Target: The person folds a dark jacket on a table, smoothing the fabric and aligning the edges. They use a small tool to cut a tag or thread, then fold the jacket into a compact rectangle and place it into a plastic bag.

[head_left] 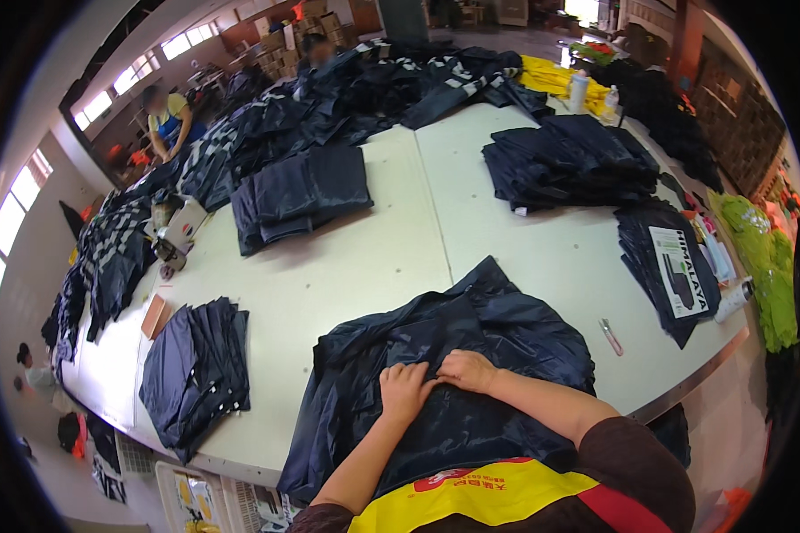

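A dark navy garment of thin, shiny fabric (507,342) lies spread and creased at the table's near edge, one pointed corner reaching away from me. My left hand (404,392) rests on its middle, fingers bent and closed on the cloth. Close beside it, almost touching, my right hand (468,371) pinches the same fabric between thumb and fingers. The exact bit of cloth in the fingertips is partly hidden. To the right of the garment lies a small tool with a pinkish handle (610,338), possibly thread snips.
Folded dark stacks lie at back left (302,197), back right (569,164) and near left (198,364). Dark plastic packages (671,266) sit at the right edge by a bottle (735,299). A tape dispenser (169,249) stands left. Heaped garments (329,107) line the far side; people work beyond.
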`<state>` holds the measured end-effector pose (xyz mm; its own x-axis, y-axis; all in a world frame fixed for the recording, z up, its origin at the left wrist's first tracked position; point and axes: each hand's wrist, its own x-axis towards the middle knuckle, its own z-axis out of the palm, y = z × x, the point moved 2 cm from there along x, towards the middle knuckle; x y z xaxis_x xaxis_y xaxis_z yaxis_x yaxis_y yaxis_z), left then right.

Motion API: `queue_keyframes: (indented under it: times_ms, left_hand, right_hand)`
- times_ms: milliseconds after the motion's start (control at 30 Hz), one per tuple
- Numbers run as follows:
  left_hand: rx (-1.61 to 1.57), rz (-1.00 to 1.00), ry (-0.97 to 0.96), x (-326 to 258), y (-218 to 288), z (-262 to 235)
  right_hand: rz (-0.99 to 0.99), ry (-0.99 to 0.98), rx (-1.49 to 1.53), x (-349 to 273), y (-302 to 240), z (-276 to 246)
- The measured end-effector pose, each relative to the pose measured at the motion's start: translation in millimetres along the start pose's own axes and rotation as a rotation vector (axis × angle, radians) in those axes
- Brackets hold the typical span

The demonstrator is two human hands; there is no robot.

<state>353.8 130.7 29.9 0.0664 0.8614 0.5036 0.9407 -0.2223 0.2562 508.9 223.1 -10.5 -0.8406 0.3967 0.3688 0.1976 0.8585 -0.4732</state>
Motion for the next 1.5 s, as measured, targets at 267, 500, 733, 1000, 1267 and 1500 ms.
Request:
queue_keyframes:
  times_ms: [267, 500, 733, 1000, 1267, 1500]
  left_hand:
    - [-0.229, 0.043, -0.033, -5.9, -31.9, 29.4]
    - [-0.070, -0.002, -0.013, 15.1, -9.6, 12.0]
    - [-0.255, 0.047, -0.117, 20.4, -46.7, 32.7]
    - [-0.147, 0.058, -0.008, 21.4, -42.2, 39.3]
    - [-0.385, -0.099, -0.270, 45.9, -82.8, 61.2]
    - [-0.144, 0.002, 0.032, 34.9, -62.8, 49.9]
  right_hand:
    - [-0.100, 0.045, -0.291, 11.8, -26.9, -27.7]
    - [0.360, -0.212, 0.200, 27.2, 29.0, -6.5]
    - [-0.017, 0.019, -0.084, 46.8, -2.6, -32.6]
    - [0.146, -0.131, 0.051, 49.1, 42.6, -3.0]
    - [0.115, -0.069, 0.143, 66.0, 49.7, -7.6]
    - [0.151, -0.299, -0.078, 89.9, 47.0, -14.6]
